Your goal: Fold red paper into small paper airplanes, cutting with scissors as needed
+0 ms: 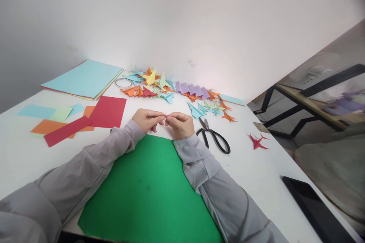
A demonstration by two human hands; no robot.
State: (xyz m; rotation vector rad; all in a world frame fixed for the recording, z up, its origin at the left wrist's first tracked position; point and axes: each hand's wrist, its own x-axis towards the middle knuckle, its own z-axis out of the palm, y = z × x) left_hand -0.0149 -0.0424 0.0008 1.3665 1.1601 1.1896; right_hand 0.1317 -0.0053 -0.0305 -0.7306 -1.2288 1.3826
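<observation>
My left hand (148, 120) and my right hand (180, 124) meet fingertip to fingertip over the far edge of a green sheet (145, 190). Both are pinched closed. Whatever lies between the fingertips is hidden or too small to name. Close by my right hand, black-handled scissors (215, 136) rest on the white table, blades slightly apart. A red paper rectangle (110, 112) lies to the left of my left hand. Beyond the hands, folded paper figures (151, 79) in several colours are heaped against the wall.
At the back left lie a stack of coloured sheets (85, 78) and a wire ring (123, 82). Loose paper strips (67, 131) overlap at the left. A purple pleated paper (192, 90) stands behind. On the right are a red folded figure (258, 142) and a black flat device (313, 207).
</observation>
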